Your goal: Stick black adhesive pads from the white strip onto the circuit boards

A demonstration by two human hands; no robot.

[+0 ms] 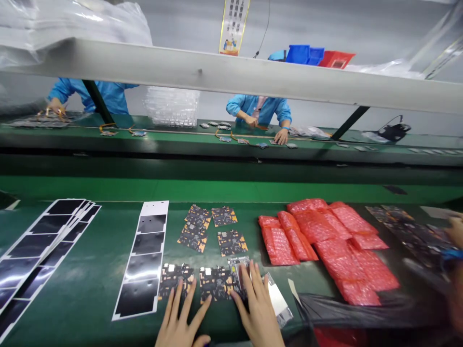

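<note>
My left hand (181,313) lies flat and open at the near edge, its fingertips on or just by a black circuit sheet with orange patches (176,280). My right hand (256,308) spreads its fingers over a silvery foil-backed sheet (238,272), pressing on it without gripping. A matching sheet (216,284) lies between my hands. Several more sheets (223,216) lie above them on the green bench (87,274). To the left is a white-edged strip of glossy black panels (141,260). A white-and-silver piece (278,300) lies just right of my right hand.
Red bubble bags (325,246) are heaped to the right, with black plastic (361,311) at their near edge. A stack of black-panelled strips (39,255) lies far left. A hand in a blue sleeve (454,236) enters at right. Two blue-clad people (258,111) work across a far bench beyond an overhead beam (231,70).
</note>
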